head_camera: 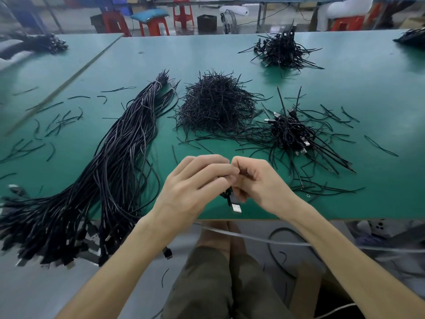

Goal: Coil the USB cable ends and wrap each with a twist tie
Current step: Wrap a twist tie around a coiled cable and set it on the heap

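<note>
Above the near edge of the green table (358, 194), my left hand (195, 183) and my right hand (257, 180) meet with curled fingers around a small black coiled USB cable (226, 194). Its silver plug (236, 207) hangs below my fingers. Whether a twist tie sits between my fingertips is hidden. A long bundle of uncoiled black cables (119, 157) lies at the left. Behind my hands rises a heap of black twist ties (216, 104). A pile of coiled, tied cables (292, 132) lies at the right.
Another pile of tied cables (282, 49) sits at the far right of the table, one more dark pile (43, 42) at the far left. Loose ties (57, 120) are scattered across the left side. Red stools (181, 12) stand beyond the table. A grey cord (253, 238) runs under the table edge.
</note>
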Demonstrator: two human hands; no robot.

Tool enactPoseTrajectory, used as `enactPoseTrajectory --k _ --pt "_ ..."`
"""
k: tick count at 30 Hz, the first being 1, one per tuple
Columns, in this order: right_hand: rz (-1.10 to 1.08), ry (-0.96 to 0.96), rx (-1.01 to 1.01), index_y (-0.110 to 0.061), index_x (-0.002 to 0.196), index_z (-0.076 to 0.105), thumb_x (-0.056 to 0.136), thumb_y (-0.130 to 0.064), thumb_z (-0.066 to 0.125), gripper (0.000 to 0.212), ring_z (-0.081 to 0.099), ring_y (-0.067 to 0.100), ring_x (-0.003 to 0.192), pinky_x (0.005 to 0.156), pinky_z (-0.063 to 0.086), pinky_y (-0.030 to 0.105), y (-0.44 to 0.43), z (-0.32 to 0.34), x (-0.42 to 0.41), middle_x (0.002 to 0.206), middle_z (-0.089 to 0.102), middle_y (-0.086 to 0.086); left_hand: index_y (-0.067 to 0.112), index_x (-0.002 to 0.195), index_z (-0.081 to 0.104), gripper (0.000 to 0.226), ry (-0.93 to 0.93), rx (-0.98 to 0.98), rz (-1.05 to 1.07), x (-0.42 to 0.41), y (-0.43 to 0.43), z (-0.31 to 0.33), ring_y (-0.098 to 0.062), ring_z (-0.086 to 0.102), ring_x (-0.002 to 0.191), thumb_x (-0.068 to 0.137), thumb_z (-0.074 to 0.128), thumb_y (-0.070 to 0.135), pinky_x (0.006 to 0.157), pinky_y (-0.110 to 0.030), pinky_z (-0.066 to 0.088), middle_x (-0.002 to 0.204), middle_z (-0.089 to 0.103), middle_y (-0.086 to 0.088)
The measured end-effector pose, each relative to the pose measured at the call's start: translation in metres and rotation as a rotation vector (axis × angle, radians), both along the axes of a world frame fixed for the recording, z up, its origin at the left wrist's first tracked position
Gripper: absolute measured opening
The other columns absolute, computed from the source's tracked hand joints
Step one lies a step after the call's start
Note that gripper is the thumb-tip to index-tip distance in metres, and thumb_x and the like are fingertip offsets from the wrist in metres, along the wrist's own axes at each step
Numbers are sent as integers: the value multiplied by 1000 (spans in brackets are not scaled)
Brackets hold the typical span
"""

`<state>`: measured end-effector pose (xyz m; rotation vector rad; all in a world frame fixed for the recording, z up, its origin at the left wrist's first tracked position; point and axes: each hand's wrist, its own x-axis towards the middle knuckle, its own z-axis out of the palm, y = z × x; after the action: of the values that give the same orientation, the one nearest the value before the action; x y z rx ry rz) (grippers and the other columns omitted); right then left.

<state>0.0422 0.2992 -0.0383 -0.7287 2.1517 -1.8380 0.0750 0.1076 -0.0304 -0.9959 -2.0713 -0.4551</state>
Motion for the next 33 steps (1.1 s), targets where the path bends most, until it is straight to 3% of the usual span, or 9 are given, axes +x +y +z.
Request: enactPoseTrajectory --k 4,9,14,17,19,22,26,30,33 --pt "-44 -71 -98 -5 89 61 94 -18 63 14 53 24 60 56 41 41 0 0 1 69 59 8 5 97 76 18 -109 94 31 -5 -1 -3 -25 67 114 98 62 -5 86 -45 50 114 74 0" --pt "-99 -74 -163 -11 114 64 88 -27 69 31 62 19 69 52 43 28 5 2 1 88 67 0 -4 85 69 17 -247 397 -17 -11 8 -2 -32 65 101 86 67 -21 82 -49 52 102 73 -7" --pt "-232 206 20 -27 131 60 84 -25 77 50 57 15 111 83 53 30 6 4 4 129 55 -2 7 88 66 32 -541 702 -116 -9 20 7 -34 65 102 76 73 -22 81 -58 51 102 71 -3" --pt "-272 332 70 -28 122 65 85 -32 74 38 55 18 117 91 50 32 4 11 7 124 61 -9 16 89 70 25 -596 737 -127 -7 27 16 -28 61 104 77 81 -2 88 -52 51 104 64 0" --pt "-317 327 62 -21 109 71 86 -21 77 23 63 14 102 88 51 35 1 16 8 104 71 -11 24 92 71 23 -641 766 -103 -8 26 20 -27 60 104 79 82 8 88 -52 51 105 61 3" --pt "-401 268 -38 -13 99 72 90 -12 75 10 69 11 76 78 55 30 2 21 7 81 74 -3 27 109 70 23 -655 674 20 -16 13 25 -24 62 99 88 78 20 84 -47 53 107 58 0" --pt "-630 261 43 -12 102 70 95 -18 70 9 67 8 69 69 56 25 22 28 -15 76 72 -2 33 123 62 26 -664 406 384 -33 -24 22 -6 62 97 98 66 26 90 -31 54 112 62 7" --pt "-893 251 342 -16 106 64 100 -23 63 10 66 14 75 70 55 22 60 22 -49 88 70 -1 6 136 52 44 -667 49 1003 -56 -74 8 -39 48 123 102 58 32 106 -55 38 132 53 -23" --pt "-996 153 620 -5 116 60 101 -26 60 25 65 28 93 85 54 44 82 7 -68 105 69 11 -7 129 48 47 -767 -50 1202 -66 -96 -2 -47 40 126 103 54 32 106 -60 33 134 45 -33"
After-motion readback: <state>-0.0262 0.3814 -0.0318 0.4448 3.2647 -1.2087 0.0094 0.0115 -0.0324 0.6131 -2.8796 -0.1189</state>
